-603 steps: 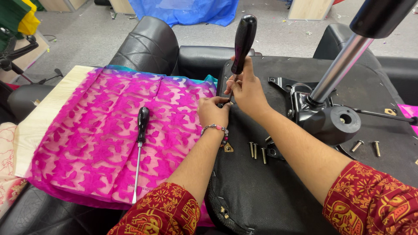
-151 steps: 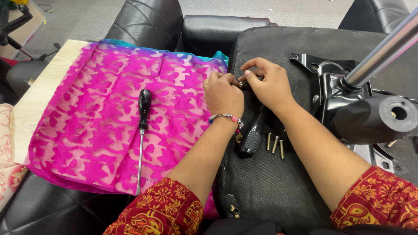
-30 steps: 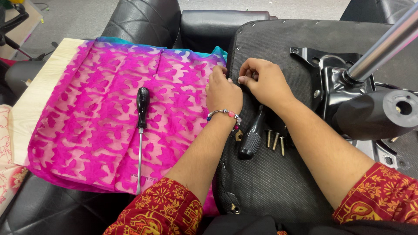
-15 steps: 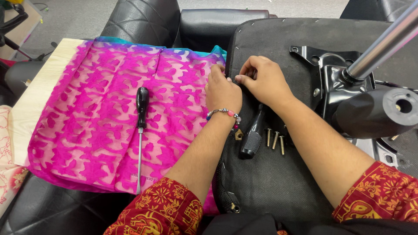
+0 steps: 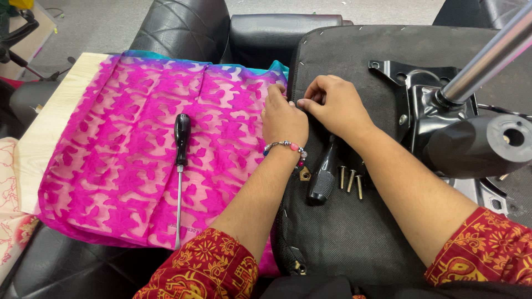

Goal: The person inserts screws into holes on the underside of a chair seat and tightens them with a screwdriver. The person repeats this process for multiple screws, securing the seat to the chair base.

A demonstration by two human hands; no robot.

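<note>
Because both hands crowd the left edge of the upturned office-chair seat base (image 5: 354, 232), the main risk is that whatever small part they work there slips into the gap between the seat and the pink patterned cloth (image 5: 127, 149), where it would be hard to find; I cannot make out the part itself, it is hidden under the fingertips. The seat base lies underside up, covered in black mesh fabric with staples along its rim, resting on black quilted leather cushions (image 5: 183, 27), with the black metal tilt mechanism (image 5: 413, 105) bolted on and the chrome gas-lift column (image 5: 487, 58) slanting up to the right; that heavy column could tip the seat if the edge gets pushed hard. The right forearm lies just beside three loose bolts (image 5: 349, 180) and a black-handled screwdriver (image 5: 324, 177) on the seat, so a sweep of the arm could roll them off. A second, longer screwdriver (image 5: 180, 166) lies on the cloth, well apart from the hands. The left hand (image 5: 284, 117), with a beaded bracelet (image 5: 285, 148), rests knuckles up at the seat edge, fingers curled; whether its grip pinches anything I cannot tell. The right hand (image 5: 335, 105) has its grip pressed together, thumb and forefinger pinching at the seat rim.
</note>
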